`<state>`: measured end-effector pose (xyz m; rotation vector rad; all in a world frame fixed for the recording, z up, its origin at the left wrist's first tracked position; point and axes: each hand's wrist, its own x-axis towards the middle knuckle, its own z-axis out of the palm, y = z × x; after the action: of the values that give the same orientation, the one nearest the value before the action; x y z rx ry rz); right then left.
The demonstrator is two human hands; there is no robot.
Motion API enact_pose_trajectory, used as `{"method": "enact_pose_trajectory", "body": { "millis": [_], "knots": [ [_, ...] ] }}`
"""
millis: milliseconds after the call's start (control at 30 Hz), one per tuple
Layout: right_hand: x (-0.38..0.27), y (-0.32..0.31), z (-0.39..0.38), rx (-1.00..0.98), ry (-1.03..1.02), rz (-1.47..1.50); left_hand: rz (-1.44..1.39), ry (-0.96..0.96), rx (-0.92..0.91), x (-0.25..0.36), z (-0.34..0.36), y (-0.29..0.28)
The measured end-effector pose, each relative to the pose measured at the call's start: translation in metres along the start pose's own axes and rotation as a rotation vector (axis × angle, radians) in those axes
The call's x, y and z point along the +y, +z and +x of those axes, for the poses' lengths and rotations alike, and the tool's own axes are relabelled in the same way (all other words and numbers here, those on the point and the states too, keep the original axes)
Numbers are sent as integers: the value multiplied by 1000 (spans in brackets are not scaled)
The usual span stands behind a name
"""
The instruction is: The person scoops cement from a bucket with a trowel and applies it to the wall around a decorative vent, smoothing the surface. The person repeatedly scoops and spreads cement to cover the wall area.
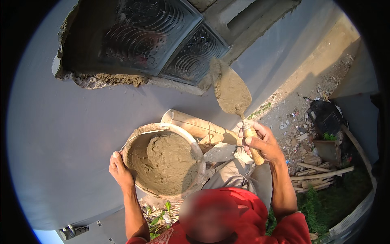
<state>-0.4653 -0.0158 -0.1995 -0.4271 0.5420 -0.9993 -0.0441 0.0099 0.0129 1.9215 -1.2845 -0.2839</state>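
Observation:
My right hand [262,142] grips the wooden handle of a pointed trowel [232,89]. Wet grey-brown mortar coats its blade, which points up at the lower corner of the patterned glass blocks [195,53]. With my left hand [121,168] I hold the side of a round bucket [198,154] by its rim, the fingers closed there. Wet mortar [164,162] lies inside it, uneven and scooped on top. The blocks sit in a rough-edged wall opening [118,80] with mortar along its lower edge.
A bamboo pole [195,125] runs beside the bucket toward my right hand. The smooth grey wall [65,134] spreads on the left. Rubble [296,122] covers the ground at right, with a black bag [325,116] and stacked bamboo or wood pieces [319,177]. My foot [242,155] shows below.

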Motion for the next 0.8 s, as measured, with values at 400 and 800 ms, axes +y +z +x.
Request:
{"method": "enact_pose_trajectory", "body": {
  "millis": [400,800],
  "knots": [
    [-6,0,-7,39,27,10,75,14,6,3,-1,1],
    [2,5,-32,53,50,-14,16,12,31,1,-1,3]
  ]
}}
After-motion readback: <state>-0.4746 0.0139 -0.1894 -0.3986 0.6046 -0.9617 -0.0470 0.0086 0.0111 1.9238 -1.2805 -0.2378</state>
